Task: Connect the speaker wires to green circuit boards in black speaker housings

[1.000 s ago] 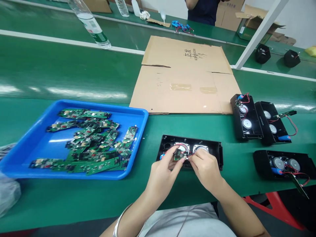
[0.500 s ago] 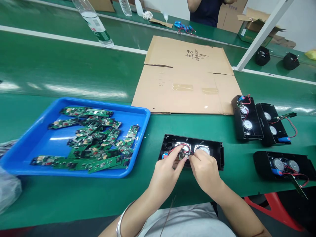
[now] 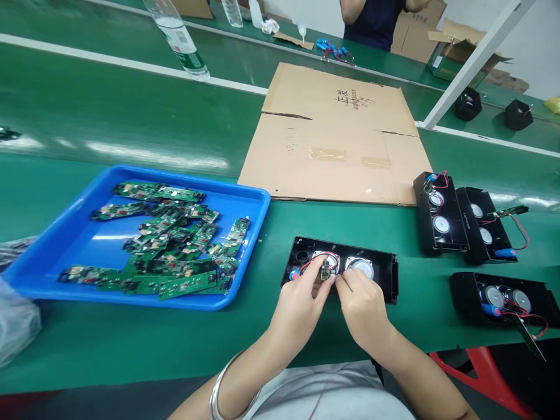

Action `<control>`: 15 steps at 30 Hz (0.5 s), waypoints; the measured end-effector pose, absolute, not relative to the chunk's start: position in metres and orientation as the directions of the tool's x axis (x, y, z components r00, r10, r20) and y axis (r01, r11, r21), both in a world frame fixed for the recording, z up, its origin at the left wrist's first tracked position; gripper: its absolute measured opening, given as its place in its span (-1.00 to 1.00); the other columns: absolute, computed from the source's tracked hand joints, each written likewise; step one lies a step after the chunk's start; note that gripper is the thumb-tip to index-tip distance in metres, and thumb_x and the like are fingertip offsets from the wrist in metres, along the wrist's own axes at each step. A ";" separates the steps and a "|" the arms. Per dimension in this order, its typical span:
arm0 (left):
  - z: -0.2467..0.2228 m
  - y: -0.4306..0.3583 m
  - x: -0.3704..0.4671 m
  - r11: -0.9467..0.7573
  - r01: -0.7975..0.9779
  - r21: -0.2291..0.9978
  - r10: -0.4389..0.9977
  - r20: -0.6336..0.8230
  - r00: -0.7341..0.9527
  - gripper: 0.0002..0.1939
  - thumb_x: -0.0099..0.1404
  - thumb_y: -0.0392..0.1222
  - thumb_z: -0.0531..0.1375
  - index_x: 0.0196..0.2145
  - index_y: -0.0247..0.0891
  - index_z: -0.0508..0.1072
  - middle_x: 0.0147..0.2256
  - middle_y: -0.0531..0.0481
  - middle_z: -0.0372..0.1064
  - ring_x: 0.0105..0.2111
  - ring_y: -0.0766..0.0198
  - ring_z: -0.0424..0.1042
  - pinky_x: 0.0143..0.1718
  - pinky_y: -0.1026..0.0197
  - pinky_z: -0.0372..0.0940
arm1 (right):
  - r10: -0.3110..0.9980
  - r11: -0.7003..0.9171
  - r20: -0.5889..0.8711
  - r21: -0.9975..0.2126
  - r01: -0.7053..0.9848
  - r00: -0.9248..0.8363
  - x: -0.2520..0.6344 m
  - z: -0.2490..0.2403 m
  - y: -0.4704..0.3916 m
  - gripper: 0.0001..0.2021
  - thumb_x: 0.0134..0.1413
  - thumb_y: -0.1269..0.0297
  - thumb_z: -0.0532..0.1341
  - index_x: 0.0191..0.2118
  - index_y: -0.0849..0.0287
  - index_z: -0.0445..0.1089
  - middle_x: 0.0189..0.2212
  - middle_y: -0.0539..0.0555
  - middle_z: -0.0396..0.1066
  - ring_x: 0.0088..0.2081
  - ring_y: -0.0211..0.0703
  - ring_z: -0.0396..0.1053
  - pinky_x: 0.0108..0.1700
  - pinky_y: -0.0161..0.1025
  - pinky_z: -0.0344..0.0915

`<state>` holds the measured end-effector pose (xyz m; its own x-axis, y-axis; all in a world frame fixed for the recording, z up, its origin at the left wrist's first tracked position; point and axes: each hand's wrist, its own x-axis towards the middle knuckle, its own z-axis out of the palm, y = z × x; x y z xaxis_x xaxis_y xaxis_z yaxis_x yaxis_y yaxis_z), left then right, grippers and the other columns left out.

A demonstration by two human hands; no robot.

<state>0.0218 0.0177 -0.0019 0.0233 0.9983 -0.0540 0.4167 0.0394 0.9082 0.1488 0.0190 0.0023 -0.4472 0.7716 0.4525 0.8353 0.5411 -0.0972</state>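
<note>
A black speaker housing with two round speakers lies on the green table in front of me. Over its left part, my left hand pinches a small green circuit board between thumb and index finger. Red wires run beside the board, and a blue part shows at the housing's left end. Close against the board's right side is my right hand, fingers pinched together at its lower edge; what they grip is too small to make out.
A blue tray of circuit boards sits at the left. Flat cardboard lies behind the housing. Several black housings with wires are at the right. A bottle stands at the back left; a person is across the table.
The view has shifted slightly, so the table's objects appear a little displaced. Both hands keep nearly the same pose at the board.
</note>
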 end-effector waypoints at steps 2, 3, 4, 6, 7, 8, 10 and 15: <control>-0.001 0.018 0.022 0.044 0.356 0.933 0.998 -0.057 0.025 -0.70 0.21 -0.18 0.09 -0.08 -0.23 0.34 -0.28 -0.05 0.53 -0.34 0.15 0.53 -0.30 0.17 0.46 | 0.808 0.528 0.414 -0.190 0.828 -0.420 0.152 0.000 0.018 -0.66 0.21 0.50 -0.04 -0.52 0.25 0.37 -0.56 0.08 0.27 -0.50 -0.21 0.19 -0.52 -0.28 0.10; 0.000 0.018 0.022 0.049 0.323 0.945 0.998 -0.060 0.024 -0.70 0.21 -0.18 0.09 -0.08 -0.23 0.34 -0.28 -0.03 0.53 -0.36 0.17 0.53 -0.31 0.19 0.46 | 0.828 0.513 0.398 -0.254 0.820 -0.395 0.154 -0.001 0.018 -0.68 0.22 0.47 -0.03 -0.47 0.25 0.39 -0.53 0.08 0.29 -0.48 -0.22 0.22 -0.49 -0.29 0.14; 0.001 0.018 0.021 0.054 0.299 0.953 0.998 -0.064 0.024 -0.70 0.21 -0.19 0.09 -0.09 -0.22 0.34 -0.29 -0.02 0.53 -0.37 0.19 0.54 -0.32 0.21 0.46 | 0.847 0.494 0.388 -0.323 0.807 -0.363 0.156 -0.003 0.018 -0.71 0.22 0.44 -0.01 -0.44 0.24 0.39 -0.51 0.07 0.31 -0.46 -0.23 0.25 -0.46 -0.30 0.18; 0.002 0.018 0.021 0.056 0.281 0.958 0.997 -0.066 0.027 -0.72 0.20 -0.19 0.09 -0.10 -0.21 0.34 -0.29 0.00 0.53 -0.40 0.20 0.54 -0.33 0.23 0.47 | 0.875 0.456 0.383 -0.448 0.770 -0.295 0.160 -0.006 0.018 -0.75 0.22 0.40 0.02 -0.40 0.23 0.39 -0.48 0.06 0.34 -0.44 -0.25 0.28 -0.41 -0.32 0.23; 0.003 0.018 0.021 0.052 0.284 0.957 0.997 -0.064 0.032 -0.73 0.20 -0.20 0.09 -0.11 -0.20 0.35 -0.27 0.00 0.53 -0.41 0.21 0.54 -0.34 0.23 0.47 | 0.883 0.444 0.382 -0.492 0.748 -0.273 0.161 -0.006 0.018 -0.76 0.22 0.39 0.03 -0.41 0.23 0.39 -0.48 0.06 0.34 -0.43 -0.25 0.29 -0.39 -0.32 0.24; 0.003 0.018 0.020 0.042 0.293 0.955 0.998 -0.055 0.036 -0.73 0.20 -0.20 0.08 -0.12 -0.20 0.35 -0.26 0.01 0.53 -0.42 0.21 0.54 -0.34 0.23 0.47 | 0.886 0.442 0.381 -0.521 0.730 -0.265 0.162 -0.007 0.019 -0.76 0.22 0.38 0.03 -0.42 0.23 0.38 -0.49 0.06 0.34 -0.43 -0.25 0.29 -0.39 -0.31 0.25; 0.002 0.018 0.020 0.007 0.329 0.944 0.999 -0.022 0.044 -0.75 0.20 -0.20 0.08 -0.14 -0.19 0.36 -0.26 0.02 0.52 -0.42 0.22 0.54 -0.35 0.24 0.46 | 0.883 0.456 0.373 -0.541 0.707 -0.285 0.163 -0.007 0.021 -0.73 0.23 0.37 0.02 -0.44 0.23 0.38 -0.50 0.06 0.33 -0.43 -0.25 0.29 -0.38 -0.31 0.25; 0.001 0.018 0.019 -0.012 0.339 0.941 0.998 -0.012 0.069 -0.77 0.21 -0.21 0.07 -0.16 -0.18 0.37 -0.29 0.03 0.52 -0.44 0.25 0.53 -0.39 0.29 0.45 | 0.853 0.519 0.371 -0.515 0.683 -0.368 0.163 -0.005 0.025 -0.70 0.24 0.35 0.01 -0.46 0.25 0.38 -0.50 0.08 0.34 -0.43 -0.24 0.27 -0.38 -0.31 0.22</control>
<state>0.0192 0.0175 0.0010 0.0685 0.9976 -0.0118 0.3387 -0.0122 0.9408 0.1632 0.0253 -0.0053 -0.3685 0.8526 0.3706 0.6827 0.5187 -0.5146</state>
